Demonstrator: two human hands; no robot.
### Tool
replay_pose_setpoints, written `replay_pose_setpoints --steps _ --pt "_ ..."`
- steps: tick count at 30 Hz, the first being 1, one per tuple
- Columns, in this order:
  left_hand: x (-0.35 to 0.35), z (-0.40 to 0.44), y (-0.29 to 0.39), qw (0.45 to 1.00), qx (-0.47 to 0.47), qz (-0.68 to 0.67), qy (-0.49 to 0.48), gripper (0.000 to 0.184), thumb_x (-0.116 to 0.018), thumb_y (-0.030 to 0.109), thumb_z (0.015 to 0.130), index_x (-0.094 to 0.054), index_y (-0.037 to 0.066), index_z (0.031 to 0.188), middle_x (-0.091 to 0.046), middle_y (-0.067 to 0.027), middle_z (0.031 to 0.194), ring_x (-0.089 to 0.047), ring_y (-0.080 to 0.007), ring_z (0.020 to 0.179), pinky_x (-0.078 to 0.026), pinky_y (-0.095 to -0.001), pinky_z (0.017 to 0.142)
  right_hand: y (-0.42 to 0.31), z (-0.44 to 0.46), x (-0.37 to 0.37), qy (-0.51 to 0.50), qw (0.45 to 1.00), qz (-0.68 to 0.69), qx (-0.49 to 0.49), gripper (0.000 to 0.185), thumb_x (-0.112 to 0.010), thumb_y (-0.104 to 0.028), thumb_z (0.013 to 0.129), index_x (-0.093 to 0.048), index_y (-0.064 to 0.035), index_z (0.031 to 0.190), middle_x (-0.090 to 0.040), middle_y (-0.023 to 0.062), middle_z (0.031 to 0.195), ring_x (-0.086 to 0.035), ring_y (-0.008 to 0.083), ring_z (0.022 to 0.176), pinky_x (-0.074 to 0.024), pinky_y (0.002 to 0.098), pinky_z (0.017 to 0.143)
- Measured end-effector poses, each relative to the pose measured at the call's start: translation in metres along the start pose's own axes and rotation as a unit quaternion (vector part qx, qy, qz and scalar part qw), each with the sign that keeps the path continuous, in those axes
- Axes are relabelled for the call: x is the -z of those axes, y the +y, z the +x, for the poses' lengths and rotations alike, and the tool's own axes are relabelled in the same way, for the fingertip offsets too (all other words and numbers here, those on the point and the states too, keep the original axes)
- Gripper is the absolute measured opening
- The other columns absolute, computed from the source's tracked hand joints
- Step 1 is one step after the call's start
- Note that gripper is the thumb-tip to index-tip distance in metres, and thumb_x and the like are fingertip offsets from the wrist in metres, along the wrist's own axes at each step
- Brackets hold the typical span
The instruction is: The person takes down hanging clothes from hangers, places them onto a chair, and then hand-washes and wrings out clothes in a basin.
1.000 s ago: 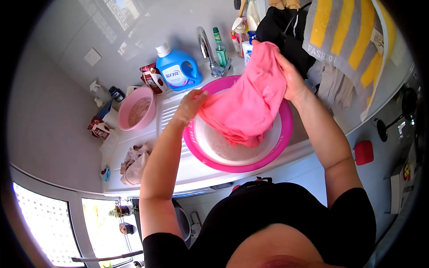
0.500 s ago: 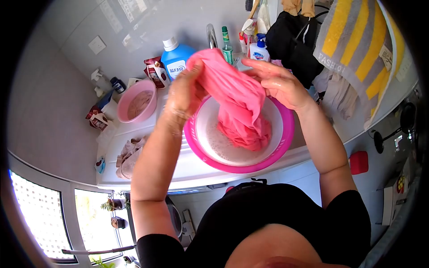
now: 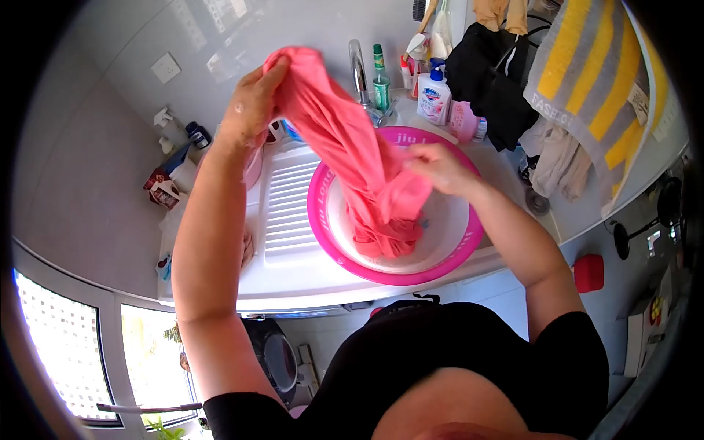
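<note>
A wet coral-pink garment [image 3: 345, 139] hangs in a long stretch from my left hand [image 3: 251, 103]. That hand is raised at the upper left, its fingers wrapped round the cloth's top end. Lower down, the cloth reaches into a basin [image 3: 321, 235] with a bright pink rim and bunches in sudsy water [image 3: 444, 220]. My right hand [image 3: 442, 169], somewhat blurred, pinches the garment's right edge above the basin. The exact kind of garment cannot be made out.
Behind the basin stand a faucet [image 3: 358, 70], a green bottle [image 3: 380, 77] and a white pump bottle [image 3: 434, 99]. A ribbed drainboard [image 3: 290, 205] lies to the left. At the right hang a black cloth [image 3: 488, 81] and a yellow-and-grey striped towel [image 3: 587, 66].
My left hand has moved up and left, stretching the garment out of the basin. My right hand, earlier spread beside the cloth, has come lower and now grips its edge.
</note>
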State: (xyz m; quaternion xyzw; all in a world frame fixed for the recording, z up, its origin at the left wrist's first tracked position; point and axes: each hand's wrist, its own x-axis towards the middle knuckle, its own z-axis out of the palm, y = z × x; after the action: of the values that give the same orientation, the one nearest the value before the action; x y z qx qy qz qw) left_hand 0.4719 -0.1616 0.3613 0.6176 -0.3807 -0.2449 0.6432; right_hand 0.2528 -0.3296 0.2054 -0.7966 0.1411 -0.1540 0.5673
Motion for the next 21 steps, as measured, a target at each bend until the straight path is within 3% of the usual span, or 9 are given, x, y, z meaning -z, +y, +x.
replay_pose_setpoints --steps 2,3,6,12,17,21 --pt "0.026 0.005 -0.020 0.999 0.021 0.009 0.032 0.038 -0.055 0.033 0.088 -0.058 0.000 0.107 -0.063 -0.0067 0.093 -0.060 -0.0145 0.081 -0.049 -0.0288 0.074 -0.017 -0.014 0.027 0.089 0.995 0.008 0.034 0.017 -0.057 -0.015 0.087 -0.061 -0.0013 0.096 -0.057 -0.0031 0.082 -0.051 0.0029 0.073 -0.0417 0.0190 0.066" --pt "0.036 0.008 -0.029 0.997 0.044 0.019 0.060 0.038 -0.058 0.033 0.086 -0.059 0.000 0.106 -0.063 -0.0056 0.090 -0.061 -0.0137 0.078 -0.049 -0.0275 0.071 -0.022 -0.016 0.040 0.106 0.991 0.075 0.031 0.017 -0.056 -0.016 0.087 -0.061 -0.0017 0.096 -0.057 -0.0034 0.082 -0.051 0.0027 0.074 -0.0420 0.0195 0.066" --pt "0.056 0.006 -0.055 0.996 0.070 0.024 0.042 0.035 -0.060 0.031 0.086 -0.061 0.002 0.105 -0.063 -0.0050 0.091 -0.060 -0.0128 0.076 -0.049 -0.0260 0.070 -0.062 -0.028 0.057 0.131 0.987 0.032 0.087 0.020 -0.053 -0.019 0.090 -0.060 -0.0010 0.094 -0.055 -0.0051 0.079 -0.048 0.0022 0.070 -0.0407 0.0190 0.063" --pt "0.050 0.005 -0.073 0.996 0.071 -0.061 0.001 0.032 -0.065 0.029 0.082 -0.062 0.005 0.103 -0.063 -0.0036 0.094 -0.059 -0.0106 0.081 -0.048 -0.0236 0.071 -0.131 -0.034 0.058 0.177 0.960 0.175 0.128 0.021 -0.052 -0.023 0.091 -0.060 -0.0041 0.094 -0.058 -0.0044 0.083 -0.052 0.0022 0.076 -0.0408 0.0174 0.071" --pt "0.061 0.012 -0.081 0.973 0.048 -0.222 -0.034 0.019 -0.055 0.016 0.086 -0.058 0.007 0.102 -0.061 -0.0033 0.094 -0.058 -0.0131 0.084 -0.046 -0.0268 0.077 -0.153 -0.036 0.073 0.180 0.955 0.180 0.150 0.030 -0.053 -0.021 0.089 -0.057 0.0010 0.109 -0.060 0.0032 0.102 -0.055 0.0094 0.093 -0.0418 0.0228 0.084" --pt "0.059 0.015 -0.088 0.970 0.037 -0.237 -0.038 0.016 -0.049 0.009 0.087 -0.057 0.008 0.100 -0.061 -0.0047 0.095 -0.058 -0.0147 0.084 -0.046 -0.0256 0.074 -0.163 -0.033 0.074 0.207 0.947 0.212 0.120 0.029 -0.054 -0.022 0.088 -0.058 -0.0001 0.106 -0.061 0.0045 0.099 -0.057 0.0110 0.090 -0.0440 0.0245 0.082"
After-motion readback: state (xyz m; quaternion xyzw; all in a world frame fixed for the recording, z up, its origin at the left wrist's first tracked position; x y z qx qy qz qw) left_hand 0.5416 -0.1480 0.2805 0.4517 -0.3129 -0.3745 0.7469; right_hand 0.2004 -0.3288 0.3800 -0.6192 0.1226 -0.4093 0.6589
